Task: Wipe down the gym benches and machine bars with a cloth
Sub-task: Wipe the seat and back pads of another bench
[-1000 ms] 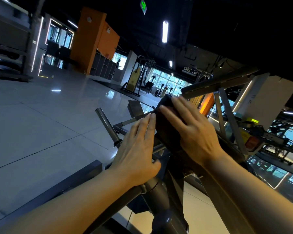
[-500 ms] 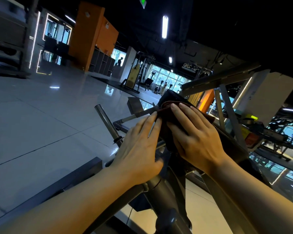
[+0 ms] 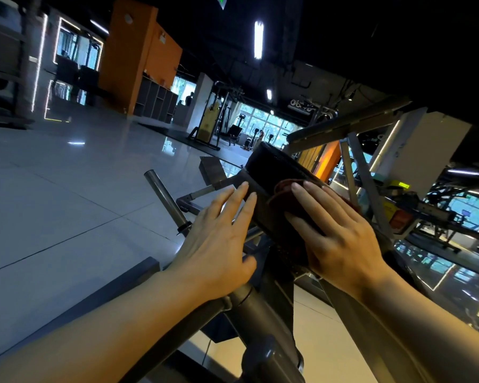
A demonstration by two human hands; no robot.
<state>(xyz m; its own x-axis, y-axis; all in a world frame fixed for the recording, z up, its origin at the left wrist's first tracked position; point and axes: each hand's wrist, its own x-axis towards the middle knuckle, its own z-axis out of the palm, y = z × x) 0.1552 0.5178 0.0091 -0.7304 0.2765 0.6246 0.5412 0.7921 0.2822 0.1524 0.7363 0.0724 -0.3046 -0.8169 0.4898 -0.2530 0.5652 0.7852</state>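
A black padded bench pad (image 3: 271, 167) on a grey machine frame (image 3: 255, 313) slants away from me in the middle of the view. A dark red cloth (image 3: 281, 190) lies on the pad, mostly hidden under my right hand (image 3: 335, 233), whose straight fingers press it flat against the padding. My left hand (image 3: 219, 239) rests flat with spread fingers on the pad's left side, touching no cloth. A bare steel bar (image 3: 165, 200) sticks up to the left of my left hand.
Glossy grey floor tiles (image 3: 67, 205) spread to the left. Slanted metal bars and a weight machine (image 3: 371, 167) crowd the right side. More gym equipment (image 3: 221, 125) stands far back near bright windows, with an orange wall (image 3: 133, 53) behind.
My right hand has slid the cloth toward me down the pad, uncovering the pad's far end. My left hand has stayed flat on the pad's left side.
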